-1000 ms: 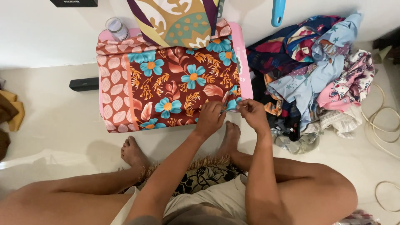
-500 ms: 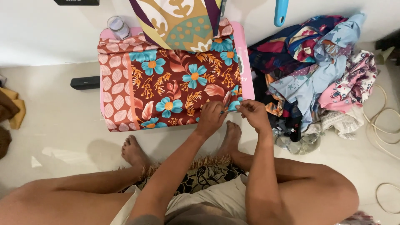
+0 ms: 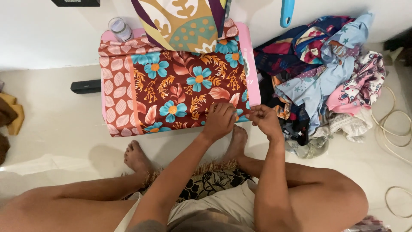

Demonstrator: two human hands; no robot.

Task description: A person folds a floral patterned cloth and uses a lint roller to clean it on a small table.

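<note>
A dark red cloth with blue and orange flowers (image 3: pixel 176 88) lies spread over a pink board (image 3: pixel 253 64) on the floor. My left hand (image 3: pixel 220 120) rests flat on the cloth's near right corner, fingers pressing it down. My right hand (image 3: pixel 265 120) pinches the cloth's edge just right of that corner, beside the board's end. Both forearms reach out from my crossed legs. What lies under the left palm is hidden.
A heap of mixed printed clothes (image 3: pixel 326 73) lies to the right. A patterned cloth (image 3: pixel 182 21) hangs at the board's far end, with a small clear jar (image 3: pixel 120 29) beside it. A black bar (image 3: pixel 86 87) lies left; a pale cord (image 3: pixel 395 129) coils at right.
The small fold that both hands held pinched up at the corner has been laid down. My left hand has flattened onto the cloth and my right hand has shifted slightly right.
</note>
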